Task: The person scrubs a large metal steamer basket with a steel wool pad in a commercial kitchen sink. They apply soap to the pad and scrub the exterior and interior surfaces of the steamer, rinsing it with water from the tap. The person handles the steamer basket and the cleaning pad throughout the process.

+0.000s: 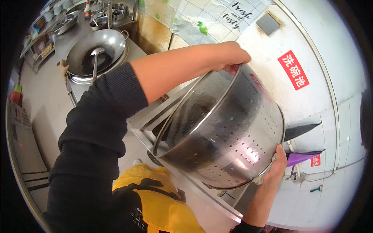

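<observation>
A large stainless-steel perforated stock pot is tipped on its side in front of me. Its round mouth faces left, and several rows of small holes run around its wall. My left hand grips the rim at the top, with my arm reaching across from the left. Lower right, my right hand supports the pot's base edge. A pale cloth is pinched between that hand and the metal. Below the pot runs the metal edge of a sink or counter; most of what lies beneath is hidden.
On the left stands a wok on a burner, with a metal wok ladle in it. Small metal pots and a sauce bottle sit behind. A faucet and purple item are at the tiled wall on the right.
</observation>
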Demonstrator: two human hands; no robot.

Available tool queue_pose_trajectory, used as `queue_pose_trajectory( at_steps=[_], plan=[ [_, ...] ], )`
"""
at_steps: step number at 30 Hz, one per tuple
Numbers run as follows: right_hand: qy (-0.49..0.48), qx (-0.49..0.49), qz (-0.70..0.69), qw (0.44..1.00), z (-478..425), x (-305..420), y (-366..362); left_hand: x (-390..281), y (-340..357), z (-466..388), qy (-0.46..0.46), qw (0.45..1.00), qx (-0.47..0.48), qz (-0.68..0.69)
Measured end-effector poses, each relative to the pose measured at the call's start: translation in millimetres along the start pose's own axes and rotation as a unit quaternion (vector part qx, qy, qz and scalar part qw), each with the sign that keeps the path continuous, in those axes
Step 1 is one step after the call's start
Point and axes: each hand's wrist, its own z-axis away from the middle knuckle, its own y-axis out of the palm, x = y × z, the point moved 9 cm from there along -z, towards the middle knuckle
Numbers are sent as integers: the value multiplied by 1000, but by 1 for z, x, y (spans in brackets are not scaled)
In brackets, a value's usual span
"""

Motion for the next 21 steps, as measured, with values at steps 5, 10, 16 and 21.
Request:
queue_pose_trajectory(
  at_steps=[5, 10, 16, 21],
  plan=[
    [-10, 36, -26, 999, 9, 20, 23, -5, -10, -16, 19, 999, 23, 16],
    [-34, 3, 40, 999, 6, 12, 22, -4, -25, -19, -23, 994, -7, -104],
    [15, -32, -18, 999, 1, 3, 25, -2, -28, -33, 77, 985, -4, -154],
    [-27, 51, -70, 996, -2, 37, 83, -53, -29, 78, 329, 730, -141, -583]
  ],
)
